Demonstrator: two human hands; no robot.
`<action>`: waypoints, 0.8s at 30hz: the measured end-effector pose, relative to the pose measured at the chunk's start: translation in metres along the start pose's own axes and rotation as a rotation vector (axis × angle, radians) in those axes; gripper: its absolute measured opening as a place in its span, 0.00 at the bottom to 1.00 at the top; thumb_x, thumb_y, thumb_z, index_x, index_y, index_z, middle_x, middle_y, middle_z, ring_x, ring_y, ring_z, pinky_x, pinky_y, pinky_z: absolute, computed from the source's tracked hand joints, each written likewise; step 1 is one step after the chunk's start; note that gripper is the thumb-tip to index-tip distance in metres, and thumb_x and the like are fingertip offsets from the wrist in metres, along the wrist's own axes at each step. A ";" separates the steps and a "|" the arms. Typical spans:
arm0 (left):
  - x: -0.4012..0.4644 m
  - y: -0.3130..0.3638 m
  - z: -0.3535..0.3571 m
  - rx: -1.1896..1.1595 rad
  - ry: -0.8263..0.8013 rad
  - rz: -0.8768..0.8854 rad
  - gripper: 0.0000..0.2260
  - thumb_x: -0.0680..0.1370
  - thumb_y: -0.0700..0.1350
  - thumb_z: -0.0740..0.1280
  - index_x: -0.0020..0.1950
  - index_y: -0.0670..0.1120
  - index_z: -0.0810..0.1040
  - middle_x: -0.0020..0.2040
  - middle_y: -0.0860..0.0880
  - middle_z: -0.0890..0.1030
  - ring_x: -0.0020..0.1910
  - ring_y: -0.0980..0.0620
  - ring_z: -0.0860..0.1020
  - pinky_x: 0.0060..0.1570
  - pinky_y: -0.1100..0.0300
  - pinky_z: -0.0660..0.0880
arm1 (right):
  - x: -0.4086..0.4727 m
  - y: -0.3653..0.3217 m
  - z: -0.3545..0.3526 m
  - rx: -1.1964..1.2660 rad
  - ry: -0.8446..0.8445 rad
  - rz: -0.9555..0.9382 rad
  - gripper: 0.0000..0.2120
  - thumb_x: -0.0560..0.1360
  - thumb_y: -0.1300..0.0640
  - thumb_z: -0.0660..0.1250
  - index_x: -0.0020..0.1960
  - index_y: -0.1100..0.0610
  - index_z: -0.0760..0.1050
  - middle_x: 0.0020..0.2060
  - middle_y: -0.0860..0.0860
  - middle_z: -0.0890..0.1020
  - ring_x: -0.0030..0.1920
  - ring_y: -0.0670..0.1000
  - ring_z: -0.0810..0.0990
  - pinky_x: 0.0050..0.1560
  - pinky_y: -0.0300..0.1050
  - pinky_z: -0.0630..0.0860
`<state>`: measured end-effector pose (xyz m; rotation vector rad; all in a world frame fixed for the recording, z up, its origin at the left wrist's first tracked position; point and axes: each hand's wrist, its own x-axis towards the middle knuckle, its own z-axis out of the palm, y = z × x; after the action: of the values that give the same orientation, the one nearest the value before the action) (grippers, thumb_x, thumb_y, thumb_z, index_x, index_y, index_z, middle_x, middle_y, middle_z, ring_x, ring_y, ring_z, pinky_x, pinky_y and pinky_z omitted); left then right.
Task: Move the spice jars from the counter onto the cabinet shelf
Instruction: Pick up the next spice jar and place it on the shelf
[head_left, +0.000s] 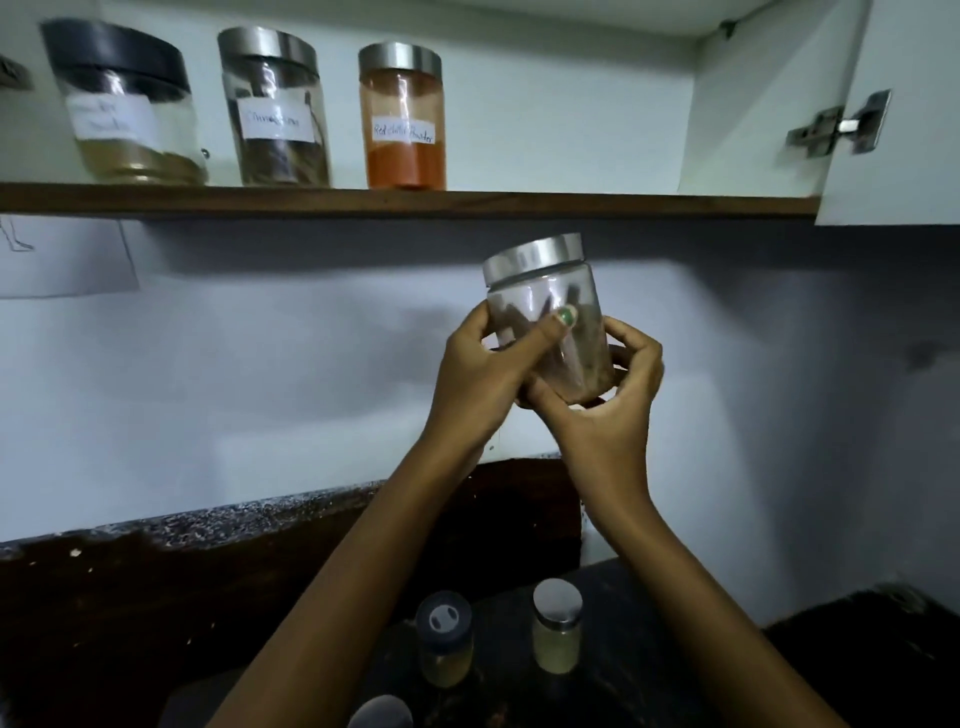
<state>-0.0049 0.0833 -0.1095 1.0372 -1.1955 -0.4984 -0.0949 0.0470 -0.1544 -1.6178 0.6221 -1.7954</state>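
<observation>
- Wooden shelf edge (467, 203) carries three labelled jars: a black-lidded jar (130, 109), a steel-lidded jar of dark sticks (278, 111), then the red chilli powder jar (404, 117)
- left hand (480, 374) curls round the held jar (550, 322) below the shelf, thumb across its front; right hand (618, 384) cups its base, fingers wrapped behind
- two small jars (444, 636) (557, 623) stand on the dark counter (156, 597); a grey lid (382, 713) shows at the bottom edge

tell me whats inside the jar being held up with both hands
The held jar, gripped by the left hand and right hand, shows brown spice low down; fingers cover part.
</observation>
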 end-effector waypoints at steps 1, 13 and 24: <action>0.000 0.001 0.000 -0.013 0.006 0.002 0.15 0.74 0.50 0.71 0.58 0.46 0.79 0.52 0.50 0.83 0.47 0.54 0.84 0.44 0.59 0.82 | -0.001 -0.001 0.001 -0.030 0.010 -0.033 0.35 0.61 0.48 0.78 0.61 0.43 0.62 0.57 0.40 0.66 0.59 0.41 0.70 0.50 0.32 0.77; 0.002 0.004 -0.009 -0.137 -0.055 -0.028 0.15 0.80 0.52 0.60 0.60 0.45 0.78 0.55 0.43 0.82 0.52 0.47 0.81 0.43 0.58 0.81 | 0.005 -0.012 -0.019 0.290 -0.238 0.209 0.31 0.62 0.43 0.74 0.63 0.44 0.70 0.51 0.41 0.81 0.55 0.42 0.80 0.56 0.43 0.79; 0.000 0.004 0.003 -0.125 -0.019 0.090 0.09 0.77 0.48 0.66 0.54 0.61 0.75 0.41 0.67 0.83 0.45 0.66 0.82 0.41 0.70 0.77 | 0.003 -0.014 -0.008 -0.150 -0.006 -0.114 0.44 0.63 0.52 0.78 0.71 0.48 0.57 0.58 0.41 0.61 0.62 0.46 0.69 0.55 0.27 0.73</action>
<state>-0.0082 0.0846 -0.1062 0.8701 -1.2066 -0.5066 -0.1051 0.0537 -0.1433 -1.7894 0.6883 -1.8629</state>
